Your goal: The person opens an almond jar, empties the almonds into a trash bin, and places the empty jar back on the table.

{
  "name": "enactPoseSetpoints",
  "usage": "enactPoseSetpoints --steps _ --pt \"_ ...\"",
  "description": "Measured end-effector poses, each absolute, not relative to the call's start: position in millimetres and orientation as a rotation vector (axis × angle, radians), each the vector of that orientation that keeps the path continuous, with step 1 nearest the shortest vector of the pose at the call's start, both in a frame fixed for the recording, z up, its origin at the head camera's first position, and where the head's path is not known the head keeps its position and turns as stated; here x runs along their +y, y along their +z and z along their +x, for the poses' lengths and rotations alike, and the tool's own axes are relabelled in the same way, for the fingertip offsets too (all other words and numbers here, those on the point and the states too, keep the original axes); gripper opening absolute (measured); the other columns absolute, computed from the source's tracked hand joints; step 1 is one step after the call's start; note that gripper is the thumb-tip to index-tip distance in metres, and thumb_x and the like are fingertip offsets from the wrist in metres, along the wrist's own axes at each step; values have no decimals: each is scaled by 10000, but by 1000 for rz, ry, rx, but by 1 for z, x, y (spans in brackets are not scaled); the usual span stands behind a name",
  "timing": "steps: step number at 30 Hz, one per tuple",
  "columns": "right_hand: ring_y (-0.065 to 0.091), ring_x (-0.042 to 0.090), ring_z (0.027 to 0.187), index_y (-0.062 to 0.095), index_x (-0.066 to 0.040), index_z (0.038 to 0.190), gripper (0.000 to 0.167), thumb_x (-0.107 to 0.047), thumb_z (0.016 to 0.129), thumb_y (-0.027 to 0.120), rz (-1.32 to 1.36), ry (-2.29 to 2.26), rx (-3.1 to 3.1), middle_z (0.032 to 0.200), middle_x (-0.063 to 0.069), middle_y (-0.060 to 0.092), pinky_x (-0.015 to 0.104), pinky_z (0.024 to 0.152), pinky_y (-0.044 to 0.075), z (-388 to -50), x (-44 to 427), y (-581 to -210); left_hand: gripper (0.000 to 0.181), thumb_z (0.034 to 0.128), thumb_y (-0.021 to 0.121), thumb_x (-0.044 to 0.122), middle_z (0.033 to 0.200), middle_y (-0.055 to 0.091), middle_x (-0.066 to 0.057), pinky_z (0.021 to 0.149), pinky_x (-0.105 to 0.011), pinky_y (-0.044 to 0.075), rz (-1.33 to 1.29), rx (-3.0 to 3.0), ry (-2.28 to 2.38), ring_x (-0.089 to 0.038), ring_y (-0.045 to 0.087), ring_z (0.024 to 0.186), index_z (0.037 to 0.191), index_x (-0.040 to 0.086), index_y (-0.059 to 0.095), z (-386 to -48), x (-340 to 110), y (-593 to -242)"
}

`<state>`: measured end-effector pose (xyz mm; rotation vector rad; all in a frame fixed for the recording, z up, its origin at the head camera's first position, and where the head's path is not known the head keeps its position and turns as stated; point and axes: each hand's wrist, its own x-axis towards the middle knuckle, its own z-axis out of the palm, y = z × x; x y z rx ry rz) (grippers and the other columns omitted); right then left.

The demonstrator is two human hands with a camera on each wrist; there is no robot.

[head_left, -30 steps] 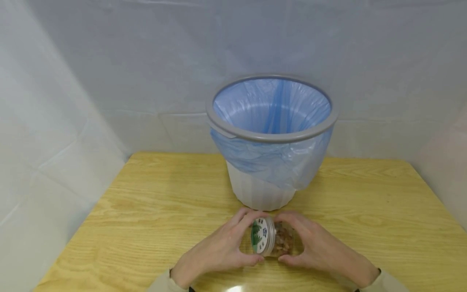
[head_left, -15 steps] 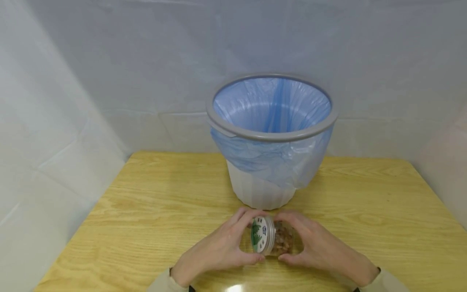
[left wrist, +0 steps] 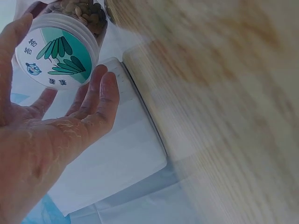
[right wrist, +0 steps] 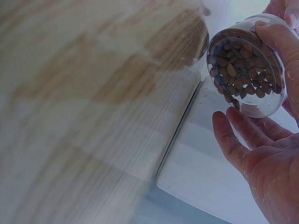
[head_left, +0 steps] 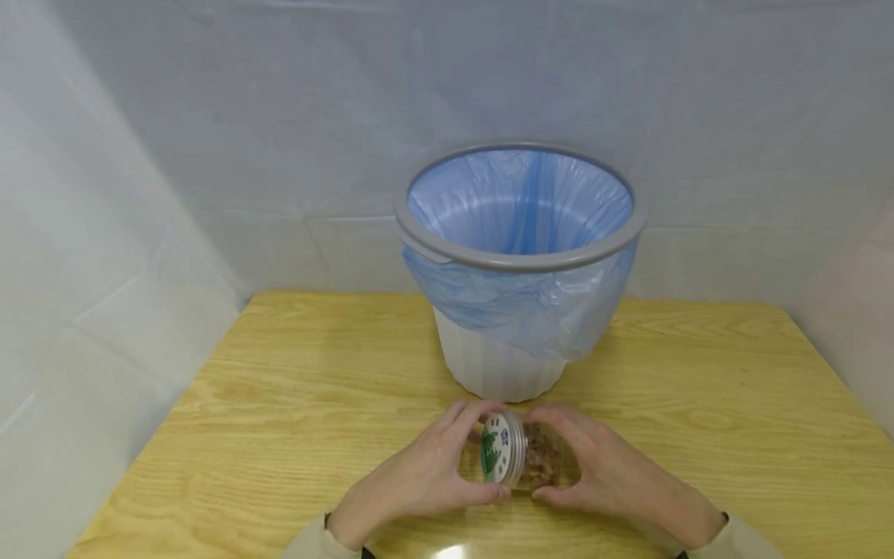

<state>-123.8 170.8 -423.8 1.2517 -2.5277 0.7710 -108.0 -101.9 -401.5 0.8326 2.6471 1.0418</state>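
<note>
A clear jar (head_left: 542, 458) of brown nut-like pieces lies on its side between the two hands, its lid facing left. My left hand (head_left: 426, 473) curls its thumb and fingers round the white and green lid (head_left: 497, 449). On the other side my right hand (head_left: 615, 473) grips the jar's body between thumb and fingers. The left wrist view shows the lid (left wrist: 58, 53) with green leaf drawings beside the left palm (left wrist: 42, 144). In the right wrist view the jar's base (right wrist: 245, 74) faces the camera, with the right thumb along its side.
Just behind the hands stands a white bin (head_left: 499, 365) with a grey rim (head_left: 520, 262), lined with a blue bag (head_left: 503, 299). It rests on a wooden table (head_left: 279, 404). Pale sheeting (head_left: 279, 116) hangs behind the table and at both sides.
The left hand's fingers and thumb have shifted slightly on the lid, and the lid's printed pattern has turned a little. The right hand and the bin hold their places.
</note>
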Motion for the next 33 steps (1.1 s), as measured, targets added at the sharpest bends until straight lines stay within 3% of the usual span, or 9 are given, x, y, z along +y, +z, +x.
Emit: enactPoseSetpoints --steps 11,18,27,33 --pt "650 180 1189 510 -205 1422 839 -354 709 926 1233 770 -2549 1342 -33 623 408 966 584 -123 171 -424 871 823 789 554 1366 522 55 967 -327 538 772 2600 1084 -142 612 1165 1528 283 355 -108 -101 -401" --pt "649 174 1185 496 -208 1435 833 -378 736 914 1241 774 -2549 1342 -35 618 395 960 586 -124 171 -424 985 788 833 514 1464 456 9 1079 -444 515 906 2691 982 -209 562 1297 1573 266 294 -109 -104 -401" --pt "649 173 1178 504 -191 1426 845 -354 712 926 1251 770 -2523 1336 -34 619 395 965 583 -124 171 -424 939 749 886 413 1429 466 60 1079 -353 512 1110 2766 986 -105 547 1265 1531 318 375 -112 -105 -402" --pt "644 167 1180 499 -192 1429 840 -352 721 922 1260 769 -2522 1338 -37 613 390 961 583 -124 172 -424 874 759 890 367 1458 449 76 1112 -348 486 1216 2769 966 -105 505 1318 1500 341 427 -113 -106 -403"
